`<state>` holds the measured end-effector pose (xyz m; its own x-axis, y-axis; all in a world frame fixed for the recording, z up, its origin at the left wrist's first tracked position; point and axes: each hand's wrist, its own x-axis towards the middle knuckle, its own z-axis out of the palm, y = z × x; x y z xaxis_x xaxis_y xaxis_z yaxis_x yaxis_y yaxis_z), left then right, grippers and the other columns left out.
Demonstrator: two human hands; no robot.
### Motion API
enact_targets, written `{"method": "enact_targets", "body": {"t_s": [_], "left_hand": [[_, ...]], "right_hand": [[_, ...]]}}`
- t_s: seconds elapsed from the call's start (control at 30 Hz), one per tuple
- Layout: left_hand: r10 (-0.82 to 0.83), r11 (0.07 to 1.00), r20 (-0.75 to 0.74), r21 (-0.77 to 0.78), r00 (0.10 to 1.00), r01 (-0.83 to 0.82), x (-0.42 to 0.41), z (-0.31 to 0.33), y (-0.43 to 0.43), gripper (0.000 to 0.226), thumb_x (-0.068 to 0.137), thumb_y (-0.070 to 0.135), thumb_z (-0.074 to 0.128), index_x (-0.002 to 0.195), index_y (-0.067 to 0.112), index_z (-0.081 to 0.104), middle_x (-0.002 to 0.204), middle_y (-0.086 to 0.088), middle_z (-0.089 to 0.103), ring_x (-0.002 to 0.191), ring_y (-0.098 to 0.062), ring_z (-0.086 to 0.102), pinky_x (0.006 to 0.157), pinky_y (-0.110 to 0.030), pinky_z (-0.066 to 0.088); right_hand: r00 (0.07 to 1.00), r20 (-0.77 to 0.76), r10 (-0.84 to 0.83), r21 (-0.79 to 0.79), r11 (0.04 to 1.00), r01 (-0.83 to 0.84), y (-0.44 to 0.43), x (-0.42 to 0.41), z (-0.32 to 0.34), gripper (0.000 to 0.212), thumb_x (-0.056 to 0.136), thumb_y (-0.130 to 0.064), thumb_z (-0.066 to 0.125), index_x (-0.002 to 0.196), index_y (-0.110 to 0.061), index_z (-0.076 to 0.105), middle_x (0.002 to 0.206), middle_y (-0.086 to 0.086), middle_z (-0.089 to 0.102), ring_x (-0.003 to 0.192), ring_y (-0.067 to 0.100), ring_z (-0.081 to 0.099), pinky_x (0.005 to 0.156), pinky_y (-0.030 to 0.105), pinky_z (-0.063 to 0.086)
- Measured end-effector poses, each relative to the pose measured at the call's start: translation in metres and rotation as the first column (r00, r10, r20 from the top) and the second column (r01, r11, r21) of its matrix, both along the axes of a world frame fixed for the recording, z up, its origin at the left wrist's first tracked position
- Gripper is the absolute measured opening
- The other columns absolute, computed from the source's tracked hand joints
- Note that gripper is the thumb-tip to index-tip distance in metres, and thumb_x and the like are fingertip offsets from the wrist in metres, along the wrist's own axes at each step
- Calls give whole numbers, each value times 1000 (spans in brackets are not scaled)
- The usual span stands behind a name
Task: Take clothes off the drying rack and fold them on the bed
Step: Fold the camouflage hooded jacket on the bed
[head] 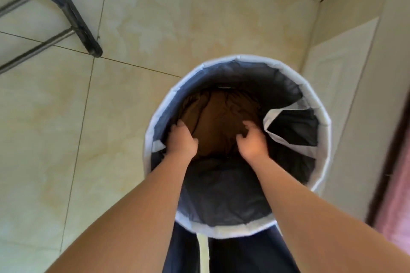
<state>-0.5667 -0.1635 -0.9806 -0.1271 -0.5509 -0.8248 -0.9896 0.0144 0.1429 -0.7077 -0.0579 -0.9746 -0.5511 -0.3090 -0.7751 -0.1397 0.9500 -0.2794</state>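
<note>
Bare to the elbow, the left forearm (133, 206) and right forearm (310, 217) reach down and away from the camera into a round fabric laundry basket with a pale rim (221, 61) and a dark blue-grey lining.

At far left, the dark metal leg of the drying rack (73, 17) stands on the cream tiled floor (155, 17), well apart from the basket, and no clothes show on the part in view.

Inside the basket, the left hand (182, 139) sits at the left edge of a crumpled brown cloth garment (218, 122). Its fingers are curled down round that edge and appear to grip it. The garment lies at the bottom of the basket, between the two hands and a little beyond them. Its main creases run away from the person.

The right hand (253, 141) is on the garment's right side, its fingers bent claw-like onto the cloth. Blur hides whether they have closed on a fold.

Both hands are about equally near, so a two-handed lift straight up looks the likely move, and the deep lining walls may drag on the cloth.

Further right are a white panelled door (339, 73) and a strip of pink fabric (397, 184). No bed is in view.
</note>
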Motion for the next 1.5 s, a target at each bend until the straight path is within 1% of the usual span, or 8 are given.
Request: {"method": "enact_targets", "body": {"t_s": [0.13, 0.23, 0.4, 0.7, 0.93, 1.1, 1.37, 1.5], "left_hand": [[157, 987, -208, 57, 965, -148, 5, 100, 9, 40, 89, 20, 59, 129, 13, 55, 120, -9, 65, 115, -27, 58, 96, -34, 45], [251, 967, -343, 40, 905, -253, 9, 186, 0, 24, 91, 22, 57, 114, 20, 63, 108, -1, 69, 103, -20, 63, 88, -30, 48], [220, 947, -463, -109, 859, -301, 23, 338, -36, 16, 92, 23, 56, 105, 20, 65, 100, 5, 65, 87, -13, 59, 72, -22, 40], [168, 796, -639, -361, 751, -486, 104, 588, -82, 13, 95, 26, 54, 101, 28, 65, 101, 10, 67, 85, -5, 59, 78, -27, 48], [133, 670, -723, -439, 678, -599, 192, 701, -105, 12, 95, 23, 55, 100, 26, 66, 94, 11, 66, 89, -7, 63, 72, -28, 52], [66, 598, -739, -508, 670, -620, 276, 760, -133, 16, 97, 26, 54, 105, 21, 67, 99, 9, 68, 93, -8, 62, 85, -25, 50], [-61, 522, -755, -581, 653, -624, 409, 838, -187, 16, 97, 28, 54, 104, 22, 68, 96, 12, 68, 92, -2, 61, 79, -15, 45], [-102, 504, -745, -610, 659, -612, 449, 863, -216, 18, 98, 28, 52, 107, 23, 66, 99, 13, 66, 93, 0, 59, 78, -11, 41]], "right_hand": [[997, 18, -73, -187, 980, 75, -16, 29, 109, 35, 92, -10, 52, 126, -13, 57, 123, 6, 62, 114, 21, 58, 101, 33, 45], [997, -45, 60, -281, 957, -71, -32, 34, 199, 32, 93, -15, 48, 124, -21, 58, 121, -1, 62, 111, 18, 57, 99, 37, 46], [949, -174, 264, -348, 885, -310, -66, 35, 350, 32, 97, -20, 43, 125, -27, 57, 123, -6, 61, 109, 18, 59, 90, 38, 50], [860, -353, 368, -631, 585, -509, -130, 81, 595, 27, 95, -18, 48, 119, -24, 59, 117, -8, 63, 99, 13, 61, 77, 27, 48], [774, -428, 466, -677, 401, -616, -178, 156, 703, 26, 94, -17, 50, 116, -26, 60, 115, -8, 63, 101, 9, 61, 83, 32, 51], [710, -479, 516, -679, 295, -673, -220, 224, 756, 25, 94, -18, 50, 115, -25, 60, 110, -11, 62, 98, 10, 61, 79, 25, 46], [725, -475, 499, -747, 206, -631, -287, 337, 832, 22, 96, -20, 51, 116, -23, 60, 100, -7, 62, 85, 7, 59, 66, 18, 44], [728, -495, 473, -759, 172, -628, -312, 377, 870, 26, 96, -22, 53, 121, -19, 59, 105, -7, 60, 90, 11, 59, 79, 29, 50]]}}
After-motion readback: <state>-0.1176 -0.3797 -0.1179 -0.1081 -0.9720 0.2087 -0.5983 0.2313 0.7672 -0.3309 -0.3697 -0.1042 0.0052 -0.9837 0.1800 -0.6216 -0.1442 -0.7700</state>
